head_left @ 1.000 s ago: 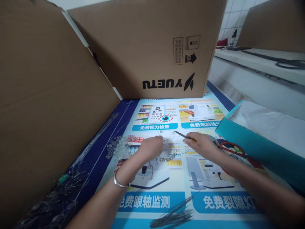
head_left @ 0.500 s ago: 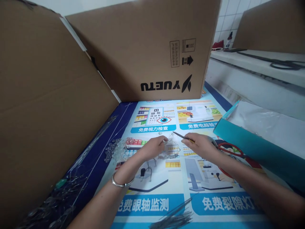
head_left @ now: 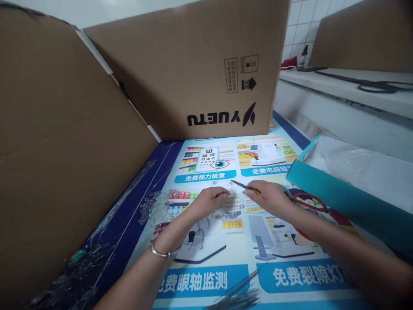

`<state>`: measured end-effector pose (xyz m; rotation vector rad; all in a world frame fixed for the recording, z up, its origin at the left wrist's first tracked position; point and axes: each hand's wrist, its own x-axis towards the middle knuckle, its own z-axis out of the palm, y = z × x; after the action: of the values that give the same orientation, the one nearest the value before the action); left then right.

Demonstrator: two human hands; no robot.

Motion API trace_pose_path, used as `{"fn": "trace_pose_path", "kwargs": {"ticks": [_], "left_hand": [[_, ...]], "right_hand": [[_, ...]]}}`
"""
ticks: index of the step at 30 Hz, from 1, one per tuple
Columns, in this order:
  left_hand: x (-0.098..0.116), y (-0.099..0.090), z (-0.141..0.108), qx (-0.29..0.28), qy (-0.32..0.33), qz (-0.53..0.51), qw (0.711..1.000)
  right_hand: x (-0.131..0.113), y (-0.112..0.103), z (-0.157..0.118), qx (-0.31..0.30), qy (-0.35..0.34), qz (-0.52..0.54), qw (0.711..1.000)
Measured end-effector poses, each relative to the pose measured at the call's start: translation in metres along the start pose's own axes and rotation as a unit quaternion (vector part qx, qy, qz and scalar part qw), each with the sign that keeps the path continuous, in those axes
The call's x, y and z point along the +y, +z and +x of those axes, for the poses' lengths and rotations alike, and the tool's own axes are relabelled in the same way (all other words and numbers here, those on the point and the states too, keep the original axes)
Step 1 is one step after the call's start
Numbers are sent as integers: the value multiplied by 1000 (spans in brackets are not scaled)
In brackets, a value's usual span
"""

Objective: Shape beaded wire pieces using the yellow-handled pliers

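Beadwork (head_left: 232,214) — clear, glinting, loosely looped — sits pinched in the left hand (head_left: 208,202), the right hand (head_left: 269,197) gripping a dark tool (head_left: 242,185).

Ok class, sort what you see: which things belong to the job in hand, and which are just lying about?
In the job:
- slim pointed tool, in the right hand
- beaded strand, at the left hand
- loose clear beads, probably

Apparently just lying about:
- black cable on the ledge
- small bottle
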<state>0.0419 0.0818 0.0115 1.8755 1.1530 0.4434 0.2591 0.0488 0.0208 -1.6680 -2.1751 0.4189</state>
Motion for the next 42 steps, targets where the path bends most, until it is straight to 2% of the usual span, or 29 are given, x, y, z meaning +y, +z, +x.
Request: {"fn": "trace_pose_path", "kwargs": {"ticks": [5, 11, 16, 23, 32, 42], "left_hand": [[-7, 2, 3, -4, -5, -71, 997], [-9, -1, -6, 4, 14, -175, 984], [-5, 0, -18, 2, 6, -217, 976], [-5, 2, -19, -20, 4, -269, 963], [-7, 2, -20, -34, -28, -285, 958], [-5, 2, -21, -49, -1, -336, 940]], "right_hand": [[5, -4, 1, 27, -5, -38, 999], [6, -14, 0, 99, -36, -182, 978], [0, -16, -4, 97, -93, -237, 962], [-9, -19, -9, 70, -156, -282, 944], [-9, -24, -10, 74, -182, -269, 943], [-7, -26, -10, 82, -207, -321, 921]]}}
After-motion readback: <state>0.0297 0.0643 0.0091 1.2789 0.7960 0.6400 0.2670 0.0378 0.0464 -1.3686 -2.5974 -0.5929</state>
